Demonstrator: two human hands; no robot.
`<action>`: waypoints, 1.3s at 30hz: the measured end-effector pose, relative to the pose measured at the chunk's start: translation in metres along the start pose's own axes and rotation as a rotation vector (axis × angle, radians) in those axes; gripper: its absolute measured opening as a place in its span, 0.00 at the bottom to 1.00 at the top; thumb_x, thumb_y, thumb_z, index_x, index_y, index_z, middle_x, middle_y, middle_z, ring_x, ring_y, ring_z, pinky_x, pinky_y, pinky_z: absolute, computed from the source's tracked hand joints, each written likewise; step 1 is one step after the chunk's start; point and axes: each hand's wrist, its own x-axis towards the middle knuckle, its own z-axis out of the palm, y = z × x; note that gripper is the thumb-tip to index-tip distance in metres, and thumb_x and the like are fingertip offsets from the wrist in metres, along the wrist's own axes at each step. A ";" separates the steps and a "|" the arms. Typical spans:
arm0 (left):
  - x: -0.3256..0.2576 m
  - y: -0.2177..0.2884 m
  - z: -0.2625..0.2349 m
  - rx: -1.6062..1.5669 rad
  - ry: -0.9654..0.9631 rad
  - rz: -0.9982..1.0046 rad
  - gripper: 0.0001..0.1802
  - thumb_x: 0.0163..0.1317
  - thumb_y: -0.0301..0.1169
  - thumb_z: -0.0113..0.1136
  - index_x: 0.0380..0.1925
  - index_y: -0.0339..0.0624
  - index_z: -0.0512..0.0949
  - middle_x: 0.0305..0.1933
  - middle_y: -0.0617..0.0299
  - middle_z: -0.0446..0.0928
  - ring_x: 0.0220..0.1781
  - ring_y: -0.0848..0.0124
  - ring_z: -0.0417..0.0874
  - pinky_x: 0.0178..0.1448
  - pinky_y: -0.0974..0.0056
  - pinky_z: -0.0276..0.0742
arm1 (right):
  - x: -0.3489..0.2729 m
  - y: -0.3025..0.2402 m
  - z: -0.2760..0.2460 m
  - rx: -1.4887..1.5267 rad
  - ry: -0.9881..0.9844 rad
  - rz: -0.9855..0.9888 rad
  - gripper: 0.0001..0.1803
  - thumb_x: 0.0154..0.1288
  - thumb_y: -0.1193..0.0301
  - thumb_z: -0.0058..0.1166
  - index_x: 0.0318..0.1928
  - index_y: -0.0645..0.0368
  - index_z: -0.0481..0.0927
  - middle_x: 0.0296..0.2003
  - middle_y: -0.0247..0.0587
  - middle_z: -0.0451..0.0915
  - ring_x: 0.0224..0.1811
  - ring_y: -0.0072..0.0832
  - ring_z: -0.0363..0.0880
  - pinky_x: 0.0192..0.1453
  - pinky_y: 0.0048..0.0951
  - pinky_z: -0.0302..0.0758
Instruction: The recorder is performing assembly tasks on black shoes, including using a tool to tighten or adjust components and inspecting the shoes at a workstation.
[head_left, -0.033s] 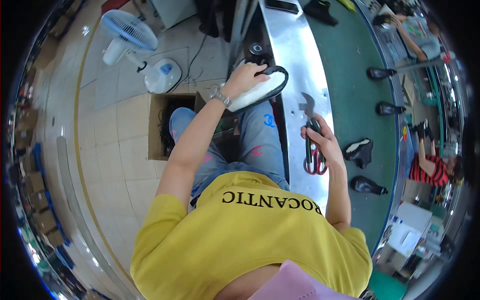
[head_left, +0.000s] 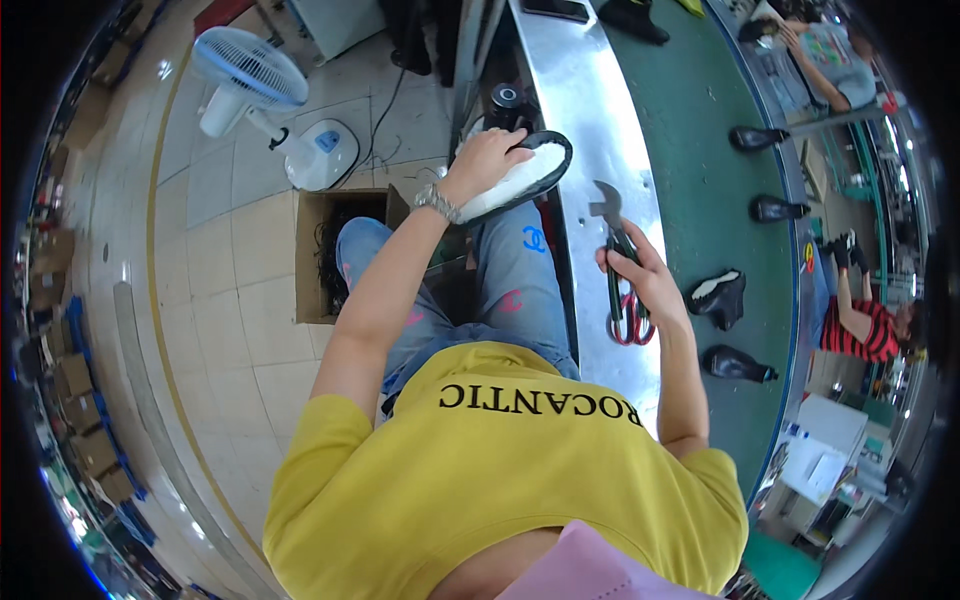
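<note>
My left hand (head_left: 485,165) is closed over the near side of a black shoe (head_left: 550,182), which lies with its white bottom upward above my thighs, beside the metal bench. My right hand (head_left: 645,275), over the bench, is wrapped round the dark handles of lasting pincers (head_left: 608,205). Their grey hammer-like head points away from me, apart from the shoe. Below that hand, red-handled scissors (head_left: 632,328) show by the ends of the pincer handles; whether my fingers touch them is hidden.
The shiny metal bench (head_left: 590,100) runs beside a green conveyor belt (head_left: 690,180) carrying several dark shoes and lasts (head_left: 738,363). A phone (head_left: 555,10) lies at the bench's far end. To my left stand an open cardboard box (head_left: 308,255) and a fan (head_left: 250,68). Other people sit across the belt.
The pincers have tipped slightly left at the head, with my right hand a little higher. My left hand keeps its hold on the shoe, and the whole view has shifted slightly.
</note>
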 end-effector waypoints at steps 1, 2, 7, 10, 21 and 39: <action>-0.006 0.007 0.004 0.054 0.046 0.006 0.23 0.65 0.46 0.58 0.46 0.36 0.81 0.42 0.43 0.81 0.45 0.50 0.82 0.49 0.53 0.77 | 0.002 -0.002 0.000 -0.053 -0.006 0.005 0.32 0.69 0.73 0.51 0.71 0.61 0.58 0.41 0.35 0.81 0.46 0.23 0.74 0.58 0.27 0.67; -0.009 0.012 0.007 0.124 0.055 -0.011 0.21 0.66 0.45 0.56 0.42 0.36 0.80 0.38 0.45 0.81 0.42 0.50 0.82 0.46 0.52 0.77 | 0.007 -0.004 0.000 -0.068 -0.047 0.013 0.33 0.69 0.73 0.51 0.72 0.61 0.57 0.42 0.35 0.82 0.46 0.23 0.74 0.59 0.27 0.67; -0.005 0.017 0.008 0.340 0.102 -0.063 0.23 0.71 0.45 0.50 0.23 0.39 0.75 0.22 0.50 0.79 0.29 0.49 0.83 0.34 0.50 0.78 | 0.035 -0.011 0.003 -0.203 -0.242 0.000 0.34 0.71 0.73 0.48 0.74 0.61 0.52 0.46 0.39 0.82 0.50 0.24 0.74 0.61 0.29 0.68; 0.004 0.015 0.008 0.311 0.119 -0.135 0.24 0.70 0.46 0.52 0.23 0.39 0.78 0.19 0.50 0.77 0.29 0.50 0.82 0.36 0.50 0.78 | 0.052 -0.024 0.009 -0.234 -0.355 -0.029 0.34 0.70 0.75 0.48 0.74 0.59 0.53 0.48 0.39 0.81 0.51 0.23 0.73 0.62 0.30 0.67; -0.019 -0.002 -0.013 0.164 0.016 0.247 0.15 0.57 0.28 0.56 0.45 0.36 0.78 0.42 0.44 0.81 0.37 0.48 0.83 0.45 0.49 0.77 | 0.075 -0.037 0.012 -0.456 -0.416 -0.029 0.34 0.67 0.72 0.51 0.72 0.59 0.57 0.45 0.39 0.81 0.48 0.25 0.76 0.58 0.27 0.69; -0.038 0.037 -0.025 -0.027 -0.255 -0.176 0.51 0.50 0.33 0.74 0.68 0.23 0.55 0.55 0.45 0.78 0.53 0.57 0.81 0.52 0.60 0.76 | 0.093 -0.044 0.025 -0.728 -0.408 -0.195 0.35 0.67 0.72 0.51 0.72 0.61 0.56 0.41 0.45 0.80 0.40 0.29 0.79 0.49 0.32 0.74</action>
